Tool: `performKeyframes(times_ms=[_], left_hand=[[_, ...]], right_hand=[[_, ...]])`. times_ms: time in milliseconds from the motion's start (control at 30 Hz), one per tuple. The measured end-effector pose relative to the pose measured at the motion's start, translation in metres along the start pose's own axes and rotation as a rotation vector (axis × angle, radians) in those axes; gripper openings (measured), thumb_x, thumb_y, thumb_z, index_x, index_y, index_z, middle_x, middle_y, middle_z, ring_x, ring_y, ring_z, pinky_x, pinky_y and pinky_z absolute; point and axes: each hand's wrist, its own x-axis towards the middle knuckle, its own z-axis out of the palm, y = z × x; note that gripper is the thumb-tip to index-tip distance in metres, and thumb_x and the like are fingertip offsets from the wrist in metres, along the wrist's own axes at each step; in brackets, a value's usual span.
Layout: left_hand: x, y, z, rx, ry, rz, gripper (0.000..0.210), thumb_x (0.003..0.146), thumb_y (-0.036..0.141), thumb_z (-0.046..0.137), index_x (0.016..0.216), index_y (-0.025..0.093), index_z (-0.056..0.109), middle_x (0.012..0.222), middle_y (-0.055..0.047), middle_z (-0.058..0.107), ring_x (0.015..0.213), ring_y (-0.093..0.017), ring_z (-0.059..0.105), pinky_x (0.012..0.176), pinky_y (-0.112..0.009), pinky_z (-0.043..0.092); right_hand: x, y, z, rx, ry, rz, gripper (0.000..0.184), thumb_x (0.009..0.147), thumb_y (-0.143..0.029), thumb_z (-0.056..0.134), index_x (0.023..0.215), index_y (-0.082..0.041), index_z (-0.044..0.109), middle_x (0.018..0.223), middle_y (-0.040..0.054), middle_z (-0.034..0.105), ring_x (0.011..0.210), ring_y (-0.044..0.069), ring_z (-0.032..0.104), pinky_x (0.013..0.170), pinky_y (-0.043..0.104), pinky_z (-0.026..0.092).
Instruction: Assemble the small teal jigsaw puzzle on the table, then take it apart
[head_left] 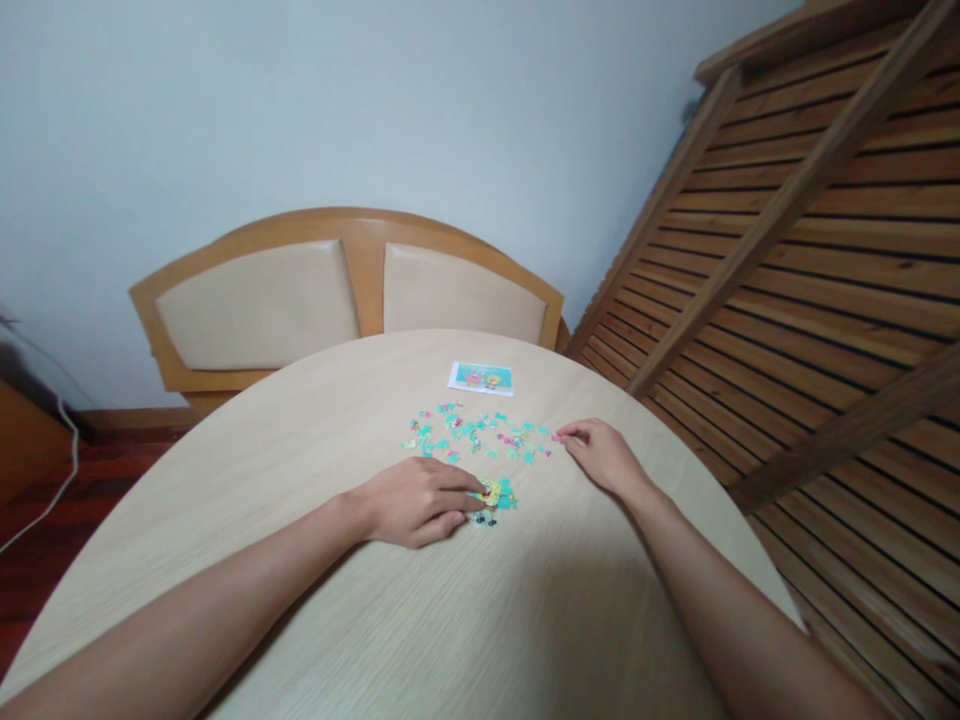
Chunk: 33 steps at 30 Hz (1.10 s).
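Observation:
My left hand (420,503) lies palm down, its stretched fingers resting on the left side of a small joined patch of jigsaw puzzle (501,495). A yellow cartoon figure on teal shows on that patch; part of it is hidden under my fingers. To the right, my right hand (600,453) pinches a pink puzzle piece (558,437) between thumb and forefinger, at the right end of the loose pieces. Several loose puzzle pieces (476,430), mostly teal with some pink and yellow, are scattered just beyond the joined patch.
A picture card (481,379) with cartoon figures lies behind the pieces on the round wooden table (337,620). Past the far edge stands a padded wooden headboard (363,270) against the wall. A slatted wooden panel (795,280) leans at the right. A white cable (73,450) hangs at the left.

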Motion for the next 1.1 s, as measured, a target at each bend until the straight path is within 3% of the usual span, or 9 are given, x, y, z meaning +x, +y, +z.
performKeyframes(times_ms=[167,267,433,767,1100], left_hand=[[-0.002,-0.004,0.0,0.03,0.062,-0.069,0.032,0.098,0.023,0.042,0.122,0.023,0.064,0.125,-0.008,0.069,0.11,-0.021,0.067,0.099,-0.036,0.053],[-0.005,-0.013,-0.001,0.091,0.178,-0.223,0.028,0.097,0.021,0.043,0.111,0.022,0.066,0.112,-0.006,0.071,0.103,-0.02,0.066,0.095,-0.038,0.053],[-0.014,-0.03,0.0,0.143,0.289,-0.438,0.024,0.092,0.023,0.051,0.111,0.02,0.065,0.112,-0.008,0.069,0.106,-0.023,0.062,0.096,-0.04,0.051],[-0.021,-0.048,0.003,0.14,0.381,-0.737,0.019,0.085,0.02,0.055,0.1,0.021,0.066,0.102,-0.007,0.069,0.101,-0.026,0.061,0.093,-0.042,0.05],[-0.025,-0.054,0.004,0.138,0.421,-0.888,0.018,0.086,0.024,0.054,0.1,0.02,0.065,0.102,-0.008,0.071,0.099,-0.027,0.062,0.091,-0.042,0.05]], right_hand=[[0.0,-0.005,0.007,0.002,0.023,-0.111,0.028,0.093,-0.035,0.056,0.109,-0.023,0.075,0.11,0.0108,0.072,0.103,0.027,0.065,0.094,0.043,0.05],[-0.002,-0.01,0.01,-0.03,0.001,-0.163,0.031,0.096,-0.037,0.053,0.115,-0.025,0.074,0.118,0.0103,0.069,0.11,0.028,0.062,0.099,0.046,0.047],[-0.004,-0.013,0.011,-0.054,-0.011,-0.152,0.027,0.095,-0.034,0.054,0.111,-0.027,0.075,0.119,0.0088,0.069,0.109,0.028,0.061,0.099,0.047,0.047],[-0.002,-0.015,0.011,-0.018,-0.032,-0.203,0.024,0.094,-0.034,0.056,0.11,-0.026,0.073,0.117,0.0081,0.069,0.108,0.027,0.061,0.099,0.045,0.046],[-0.003,-0.012,0.012,-0.02,-0.008,-0.174,0.025,0.094,-0.034,0.054,0.112,-0.024,0.069,0.12,0.0088,0.068,0.111,0.027,0.06,0.101,0.046,0.045]])
